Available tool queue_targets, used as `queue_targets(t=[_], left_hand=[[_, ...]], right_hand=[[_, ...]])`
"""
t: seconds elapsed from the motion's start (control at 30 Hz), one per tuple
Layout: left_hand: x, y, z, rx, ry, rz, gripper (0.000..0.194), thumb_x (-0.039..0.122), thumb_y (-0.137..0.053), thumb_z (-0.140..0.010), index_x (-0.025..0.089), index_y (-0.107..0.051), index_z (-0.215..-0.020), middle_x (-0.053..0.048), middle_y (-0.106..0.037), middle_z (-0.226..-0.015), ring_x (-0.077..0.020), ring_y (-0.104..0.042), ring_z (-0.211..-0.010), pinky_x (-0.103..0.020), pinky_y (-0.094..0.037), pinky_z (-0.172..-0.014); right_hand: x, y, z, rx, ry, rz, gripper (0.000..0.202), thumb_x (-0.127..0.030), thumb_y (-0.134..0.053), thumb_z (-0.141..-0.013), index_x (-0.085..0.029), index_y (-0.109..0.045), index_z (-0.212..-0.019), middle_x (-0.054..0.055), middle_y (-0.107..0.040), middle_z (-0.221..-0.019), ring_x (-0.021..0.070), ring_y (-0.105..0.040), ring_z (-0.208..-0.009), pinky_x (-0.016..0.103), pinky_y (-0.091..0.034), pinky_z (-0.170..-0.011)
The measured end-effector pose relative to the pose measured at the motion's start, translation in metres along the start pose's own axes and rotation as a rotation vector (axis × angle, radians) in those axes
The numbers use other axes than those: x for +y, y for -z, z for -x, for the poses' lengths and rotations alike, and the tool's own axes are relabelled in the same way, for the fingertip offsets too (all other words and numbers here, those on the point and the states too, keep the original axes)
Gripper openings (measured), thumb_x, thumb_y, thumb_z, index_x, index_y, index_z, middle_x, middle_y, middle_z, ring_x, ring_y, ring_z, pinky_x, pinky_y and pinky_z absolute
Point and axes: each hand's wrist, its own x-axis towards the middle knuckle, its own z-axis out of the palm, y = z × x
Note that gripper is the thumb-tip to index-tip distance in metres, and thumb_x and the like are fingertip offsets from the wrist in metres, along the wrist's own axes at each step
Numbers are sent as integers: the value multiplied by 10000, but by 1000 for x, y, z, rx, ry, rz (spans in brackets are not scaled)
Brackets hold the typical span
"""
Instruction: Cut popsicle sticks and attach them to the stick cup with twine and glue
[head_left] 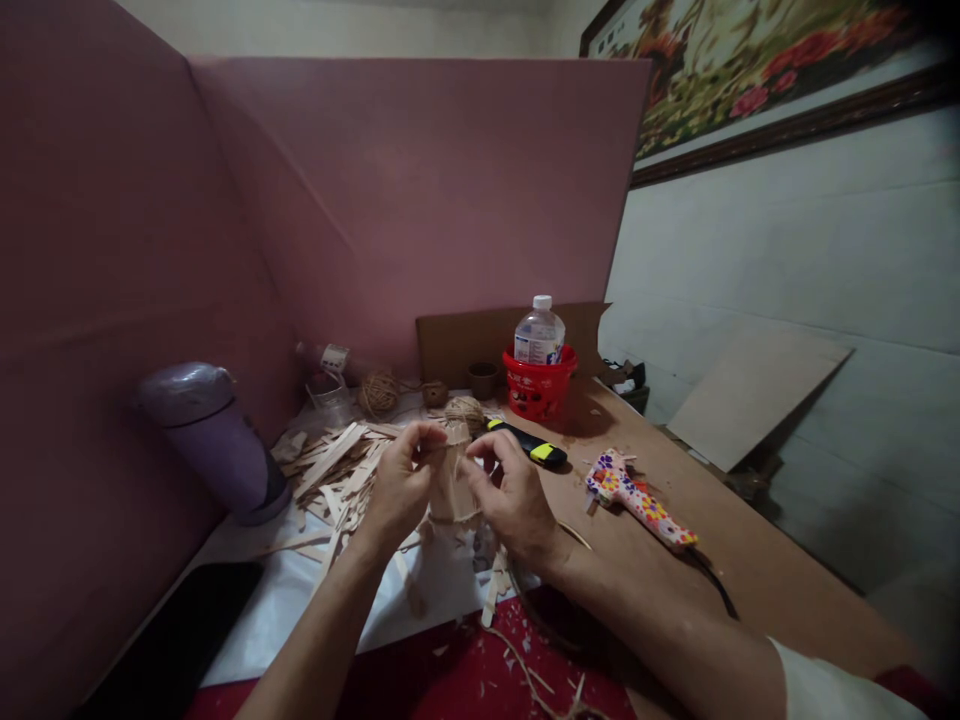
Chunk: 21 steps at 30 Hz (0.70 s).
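Note:
Between my hands stands a small pale structure of wooden craft sticks, with a band along its top and another near its base. My left hand is closed, thumb and fingers pinching its upper left edge. On the other side, my right hand has its thumb and fingers drawn together close to the structure's right edge; what they pinch is too small to make out. A heap of loose craft sticks lies beyond and left of my left hand. Just past my right hand is a black and yellow utility knife.
A flower-patterned glue gun lies at the right, its cord trailing forward. Toward the back are a red bucket holding a plastic bottle and a ball of twine. A purple tumbler and a dark flat object are at left.

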Motion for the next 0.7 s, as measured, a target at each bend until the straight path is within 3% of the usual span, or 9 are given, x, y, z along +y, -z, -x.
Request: queue_targets(t=[0.1,0.17,0.23,0.37,0.43,0.53,0.7], left_hand=[[-1,-1,1,-11,-18,26,67,172,-587,-714,185,-599,-779,-13,-630,-775,-159,-568,-728,-264,-434,-674],[-1,-3,2,-12,-40,21,62,163,-583,-720,187,-598,-775,-16,-634,-781,-159,-566,-732,-266,-432,-681],[2,-3,2,-31,-64,-6,82,146,-568,-730,192,-598,-791,-18,-639,-803,-156,-564,-735,-265,-429,-679],[18,13,2,-36,-161,-172,193,139,-589,-725,209,-638,-898,-68,-586,-1150,-187,-557,-955,-291,-431,-761],[28,28,9,29,-162,-322,169,169,-612,-722,209,-659,-879,-72,-619,-1044,-207,-559,-938,-316,-419,-758],[33,46,36,-71,14,-472,60,185,-619,-715,213,-664,-687,-32,-630,-691,-196,-554,-686,-317,-399,-637],[15,48,95,-248,168,-524,150,136,-588,-720,216,-632,-601,-44,-618,-679,-211,-530,-688,-324,-379,-635]], right_hand=[[3,6,-14,8,119,8,209,-178,-475,-869,-228,-556,-1054,81,-532,-1114,219,-518,-1038,355,-431,-871],[9,8,-23,-134,199,-12,288,-190,-426,-907,-254,-525,-1170,71,-496,-1240,212,-472,-1161,364,-384,-973],[15,8,-29,-235,219,-43,259,-211,-390,-933,-253,-570,-1114,58,-552,-1150,198,-511,-1110,354,-391,-964],[22,8,-29,-227,169,-57,216,-228,-406,-936,-244,-608,-1008,42,-588,-994,194,-552,-981,340,-424,-878],[22,10,-27,-224,164,-60,200,-229,-421,-931,-240,-612,-992,40,-585,-964,191,-556,-945,333,-428,-854],[20,12,-25,-228,177,-63,198,-221,-437,-925,-236,-619,-1000,42,-579,-954,188,-553,-933,328,-426,-847],[16,15,-21,-214,186,-86,199,-219,-443,-924,-240,-630,-988,41,-574,-953,190,-552,-938,329,-424,-849]])
